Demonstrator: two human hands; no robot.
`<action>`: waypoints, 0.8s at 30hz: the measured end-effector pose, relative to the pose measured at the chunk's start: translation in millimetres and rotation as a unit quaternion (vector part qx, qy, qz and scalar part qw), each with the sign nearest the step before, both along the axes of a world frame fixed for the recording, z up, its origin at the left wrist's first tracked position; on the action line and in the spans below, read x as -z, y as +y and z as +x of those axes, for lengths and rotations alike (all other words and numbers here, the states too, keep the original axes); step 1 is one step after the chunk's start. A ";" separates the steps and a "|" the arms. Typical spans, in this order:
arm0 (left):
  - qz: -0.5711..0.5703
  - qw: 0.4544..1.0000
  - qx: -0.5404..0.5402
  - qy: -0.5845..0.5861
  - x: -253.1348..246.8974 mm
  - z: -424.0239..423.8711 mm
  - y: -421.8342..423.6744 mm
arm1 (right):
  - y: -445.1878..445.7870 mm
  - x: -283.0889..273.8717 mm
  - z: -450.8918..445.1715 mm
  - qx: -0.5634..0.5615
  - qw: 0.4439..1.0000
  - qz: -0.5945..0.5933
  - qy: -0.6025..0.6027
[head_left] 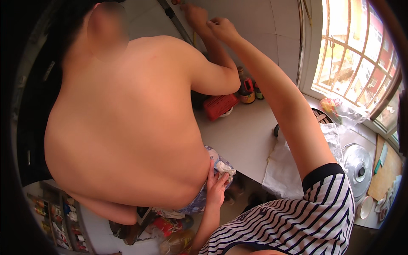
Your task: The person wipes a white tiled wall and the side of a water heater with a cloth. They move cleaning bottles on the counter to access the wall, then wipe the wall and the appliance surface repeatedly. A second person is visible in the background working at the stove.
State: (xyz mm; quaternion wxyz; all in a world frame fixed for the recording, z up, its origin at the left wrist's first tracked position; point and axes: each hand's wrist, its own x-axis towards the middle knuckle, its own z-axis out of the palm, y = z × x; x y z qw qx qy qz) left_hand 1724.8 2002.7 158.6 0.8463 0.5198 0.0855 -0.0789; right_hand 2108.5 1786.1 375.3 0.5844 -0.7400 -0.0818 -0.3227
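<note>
Another person, bare-backed, stands close in front of me on the left. My left hand holds a crumpled whitish cloth beside that person's waist and patterned shorts. My right hand reaches up to the wall, its fingers curled near the other person's raised hand and wrist; whether it grips anything is not clear. An orange-red fitting shows at the top edge, near a dark pipe.
A red plastic basket and a sauce bottle stand on the counter. To the right lie a white cloth, a metal lid, and a knife on a cutting board, below a barred window.
</note>
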 end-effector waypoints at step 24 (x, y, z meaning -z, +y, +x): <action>0.149 0.968 0.202 -0.007 1.9 -11.5 13.5 | 9.2 -54.8 -239.5 -0.745 0.522 0.250 -0.332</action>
